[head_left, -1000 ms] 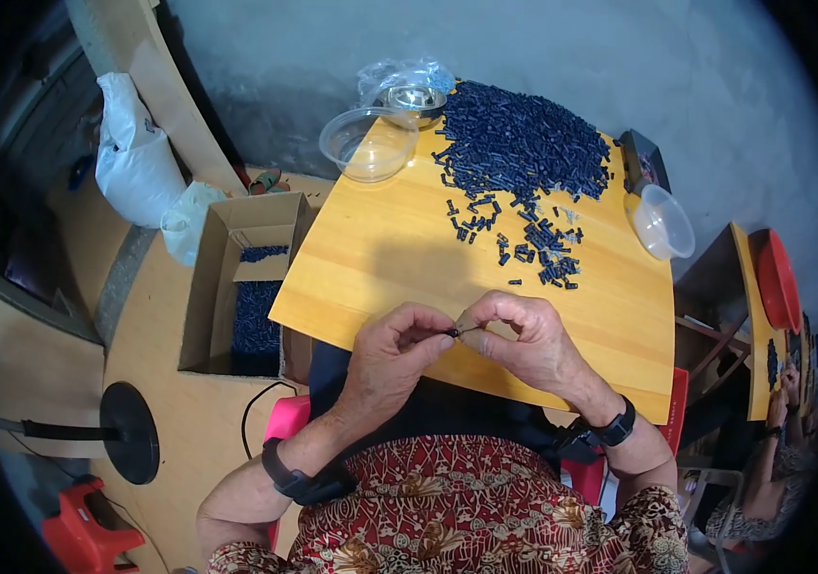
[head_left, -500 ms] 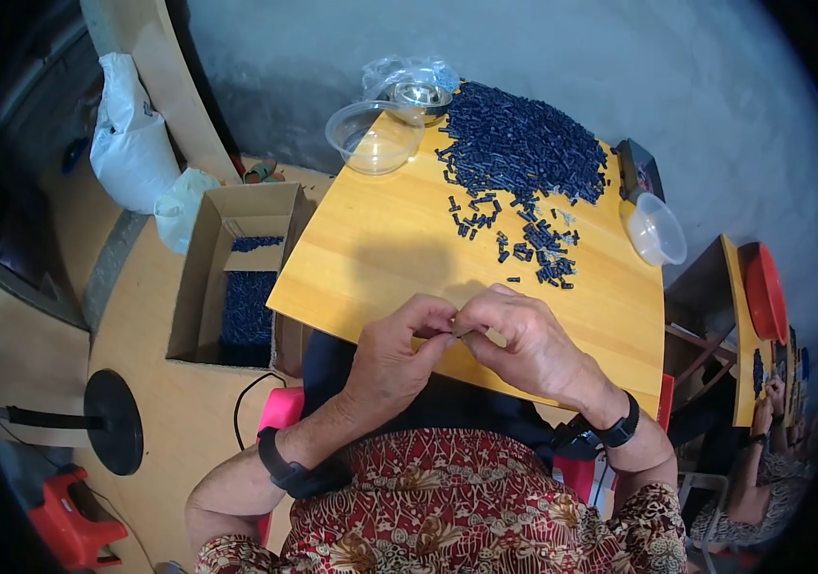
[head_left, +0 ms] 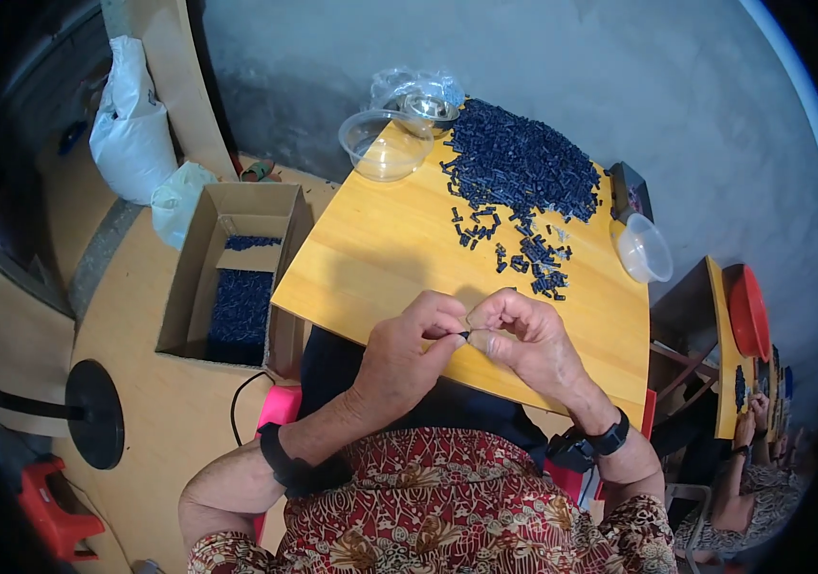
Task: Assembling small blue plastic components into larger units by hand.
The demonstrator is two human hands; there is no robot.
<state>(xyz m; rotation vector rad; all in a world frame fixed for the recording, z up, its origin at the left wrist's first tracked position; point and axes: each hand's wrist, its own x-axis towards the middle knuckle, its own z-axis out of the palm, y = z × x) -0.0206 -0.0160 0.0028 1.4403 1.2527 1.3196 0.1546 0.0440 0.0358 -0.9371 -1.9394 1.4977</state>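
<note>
Over the near edge of the yellow table, my two hands meet at the fingertips. My left hand [head_left: 411, 342] is closed in a pinch on a small dark plastic piece [head_left: 464, 335], whose end shows between the fingertips. My right hand [head_left: 531, 346] is closed too, its thumb and forefinger at that end of the piece; whatever else it holds is hidden. Beyond them on the table lies a large pile of small dark blue plastic pieces [head_left: 523, 158], with a looser scatter [head_left: 541, 258] trailing toward me.
A clear bowl [head_left: 385, 158] and a metal bowl [head_left: 430, 107] stand at the table's far left. By the right edge are a clear tub [head_left: 644, 249] and a dark box [head_left: 630, 191]. A cardboard box [head_left: 172, 306] of dark pieces sits left on the floor. Another person [head_left: 743, 483] works at far right.
The dark piece now shows between my fingertips, where it was hidden before. My right fingers have lifted and opened out slightly. The whole view has shifted a little.
</note>
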